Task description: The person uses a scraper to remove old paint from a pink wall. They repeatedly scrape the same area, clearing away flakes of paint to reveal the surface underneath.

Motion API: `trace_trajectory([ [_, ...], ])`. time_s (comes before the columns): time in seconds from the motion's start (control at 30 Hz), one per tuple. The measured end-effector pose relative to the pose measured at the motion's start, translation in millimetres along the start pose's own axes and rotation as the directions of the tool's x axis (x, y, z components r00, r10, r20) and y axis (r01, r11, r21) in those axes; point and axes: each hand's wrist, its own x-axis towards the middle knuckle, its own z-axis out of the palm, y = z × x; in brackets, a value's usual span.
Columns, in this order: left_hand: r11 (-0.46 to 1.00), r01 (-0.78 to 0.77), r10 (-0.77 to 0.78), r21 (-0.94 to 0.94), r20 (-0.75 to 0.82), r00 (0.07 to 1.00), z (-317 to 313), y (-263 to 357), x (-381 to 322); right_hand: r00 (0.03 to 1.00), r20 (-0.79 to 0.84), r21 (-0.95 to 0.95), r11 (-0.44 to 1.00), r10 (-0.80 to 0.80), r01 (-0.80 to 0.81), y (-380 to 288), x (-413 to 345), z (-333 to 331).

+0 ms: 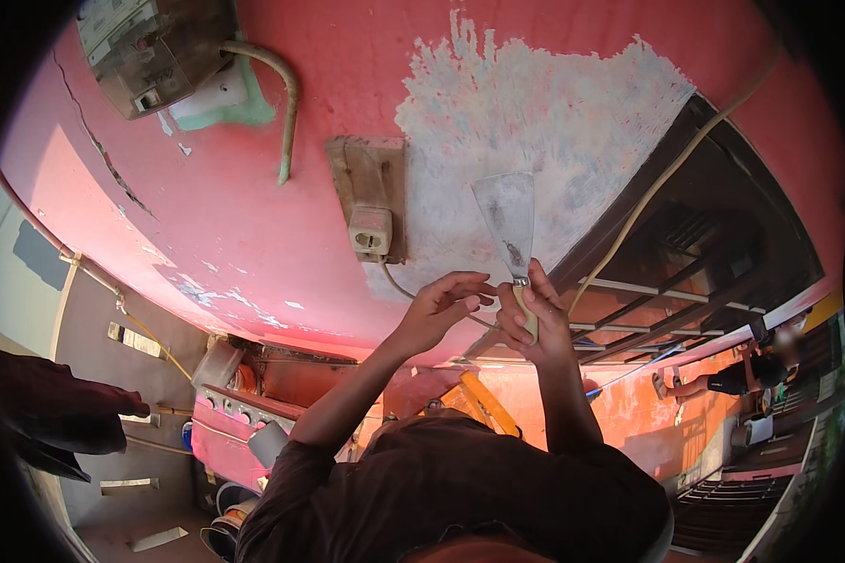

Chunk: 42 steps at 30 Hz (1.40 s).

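Note:
My right hand (pixel 541 313) grips a putty knife (pixel 510 218) by its pale handle, with the wide metal blade pointing up. Smudges mark the blade, which overlaps a scraped, whitish patch (pixel 535 105) on the pink wall (pixel 253 211). Just left of the tool is my left hand (pixel 445 306), holding nothing, its fingers bent and slightly apart near the handle. A socket outlet (pixel 371 232) on a wooden backing board (pixel 373 165) sits on the wall at the patch's left edge.
An electricity meter box (pixel 162 53) and bent conduit (pixel 289 105) are upper left. A loose cable (pixel 648 197) crosses a dark-framed window (pixel 718 218) at right. Below are a yellow ladder (pixel 486 401), a pink cabinet (pixel 222 450) and buckets (pixel 229 521). A person (pixel 739 373) is far right.

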Motion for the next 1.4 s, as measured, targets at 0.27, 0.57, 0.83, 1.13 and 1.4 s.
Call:
trace_trajectory([
  [0.27, 0.973, -0.141, 0.095, -0.181, -0.241, 0.966, 46.6, 83.4, 117.9, 0.993, 0.068, 0.029, 0.995, -0.092, 0.09, -33.5, 55.7, 24.7],
  [0.57, 0.978, -0.058, -0.025, -0.201, -0.387, 0.922, 43.6, 104.1, 143.3, 0.99, 0.06, 0.045, 0.992, -0.124, 0.122, -27.4, 75.7, 34.3],
  [0.83, 0.978, -0.136, 0.027, -0.158, -0.552, 0.833, 54.6, 129.7, 153.2, 0.993, 0.068, 0.048, 0.994, -0.101, 0.097, -38.0, 90.3, 48.4],
  [1.13, 0.965, -0.167, 0.041, -0.202, -0.514, 0.857, 55.6, 142.2, 152.0, 0.984, 0.094, 0.017, 0.989, -0.149, 0.148, -38.6, 97.3, 60.9],
  [1.4, 0.962, -0.183, 0.057, -0.2, -0.51, 0.858, 53.2, 159.8, 151.7, 0.977, 0.143, 0.011, 0.988, -0.157, 0.157, -44.4, 102.6, 76.3],
])
